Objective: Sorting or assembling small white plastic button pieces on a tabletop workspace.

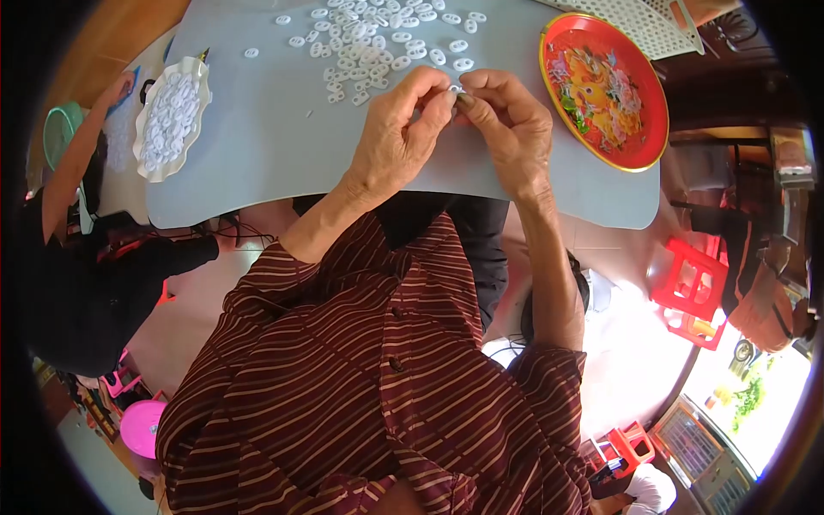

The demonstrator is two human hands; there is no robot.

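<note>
Over the near part of the grey table (266, 137), my two hands meet at the fingertips. Thumb and fingers of my left hand (399, 133) are closed in a pinch on a small white plastic piece (456, 88). My right hand (517, 129) pinches the same piece from the other side; the fingers cover most of it. Just beyond them spreads a pile of small white oval pieces with holes (365, 47), some lying singly at its edges. To the right is a round red tray (659, 112) with a gold rim, a printed picture and small scattered bits.
A white scalloped dish (199, 116) heaped with similar white pieces stands at the table's left edge. Beyond it reaches another person's arm (73, 176). A white perforated basket (639, 21) is at the far right. Red stools (691, 279) and a pink stool (142, 427) stand on the floor.
</note>
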